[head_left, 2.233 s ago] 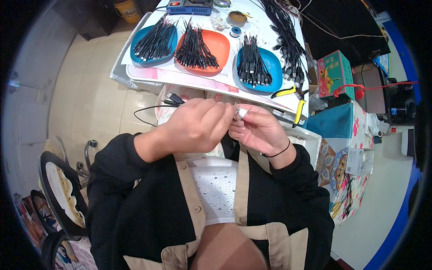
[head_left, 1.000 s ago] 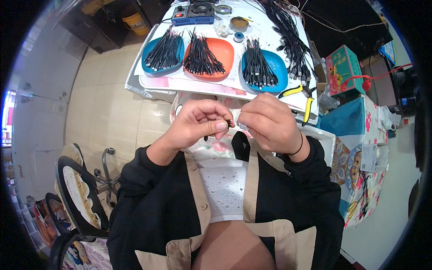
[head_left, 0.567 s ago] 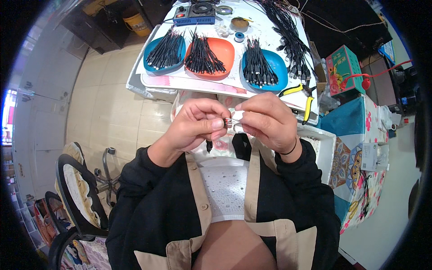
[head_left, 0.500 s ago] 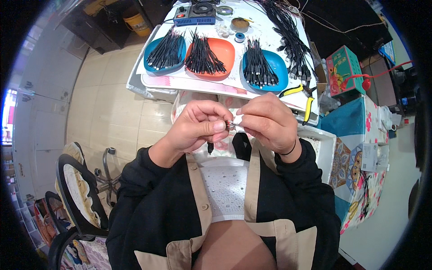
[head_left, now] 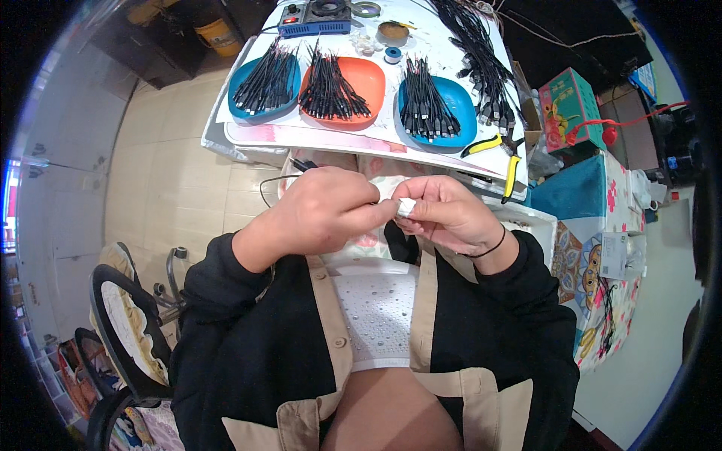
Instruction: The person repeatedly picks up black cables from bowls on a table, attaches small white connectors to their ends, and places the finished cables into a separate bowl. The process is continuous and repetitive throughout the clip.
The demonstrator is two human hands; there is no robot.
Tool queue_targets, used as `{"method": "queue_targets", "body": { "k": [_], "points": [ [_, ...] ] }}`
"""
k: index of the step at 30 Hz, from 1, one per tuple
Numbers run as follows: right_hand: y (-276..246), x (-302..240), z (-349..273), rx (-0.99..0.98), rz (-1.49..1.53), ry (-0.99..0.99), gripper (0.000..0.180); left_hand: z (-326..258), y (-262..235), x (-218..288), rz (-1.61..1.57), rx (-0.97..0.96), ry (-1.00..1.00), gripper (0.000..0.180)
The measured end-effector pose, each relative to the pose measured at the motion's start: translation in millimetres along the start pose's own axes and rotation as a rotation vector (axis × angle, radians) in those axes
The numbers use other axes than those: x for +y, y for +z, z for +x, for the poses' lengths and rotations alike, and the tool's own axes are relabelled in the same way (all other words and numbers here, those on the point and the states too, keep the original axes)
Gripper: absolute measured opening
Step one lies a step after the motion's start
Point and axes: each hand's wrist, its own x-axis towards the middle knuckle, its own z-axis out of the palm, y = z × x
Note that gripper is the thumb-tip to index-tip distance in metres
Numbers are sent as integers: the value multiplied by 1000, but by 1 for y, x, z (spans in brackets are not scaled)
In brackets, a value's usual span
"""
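Observation:
My left hand (head_left: 323, 210) is closed, its back turned up, around a thin black cable. The cable's dark end (head_left: 303, 164) sticks out above the knuckles, and a thin loop of the cable (head_left: 265, 188) bows out to the left. Pinched in my right hand (head_left: 451, 214) is a small crumpled white piece (head_left: 406, 207), perhaps tissue or tape. The left fingertips meet it at its left edge. What lies between the fingertips there is mostly hidden. Both hands are just in front of the table's near edge, above my lap.
Bundles of black cables lie in a blue tray (head_left: 265, 114), an orange tray (head_left: 368, 71) and another blue tray (head_left: 462, 113). Yellow-handled pliers (head_left: 511, 177) rest at the right edge. Behind stand a blue heating device (head_left: 316, 19), a small spool (head_left: 392, 55) and a round tin (head_left: 393, 34).
My left hand has rolled over, back upward, and the cable end now points up and left instead of hanging below. My right hand has turned, showing more of the white piece.

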Motion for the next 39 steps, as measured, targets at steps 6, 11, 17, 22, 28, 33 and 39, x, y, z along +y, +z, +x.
{"method": "queue_targets", "body": {
  "k": [6, 11, 17, 22, 28, 33, 39],
  "points": [
    [13, -4, -12, 312, -1380, -875, 23, -6, 8, 5, -441, 177, -277, 17],
    [22, -6, -5, 224, -1616, -1152, 27, -10, 8, 8, -504, 187, -340, 14],
    [15, 0, -10, 117, -622, -282, 15, -12, 12, 7, -284, 133, -201, 15],
    [7, 1, -10, 67, -611, -402, 20, -13, 14, 6, -775, 204, -434, 15],
    [1, -17, 1, 119, -1253, -1080, 24, 1, 21, -3, -1579, 221, -684, 13],
    [-10, -26, 8, 159, -1178, -1027, 20, 16, 22, -19, -1598, 140, -741, 13],
    [-34, -39, 24, 210, -1028, -955, 18, 37, 13, -46, -1388, 69, -826, 14]
  ]
}}
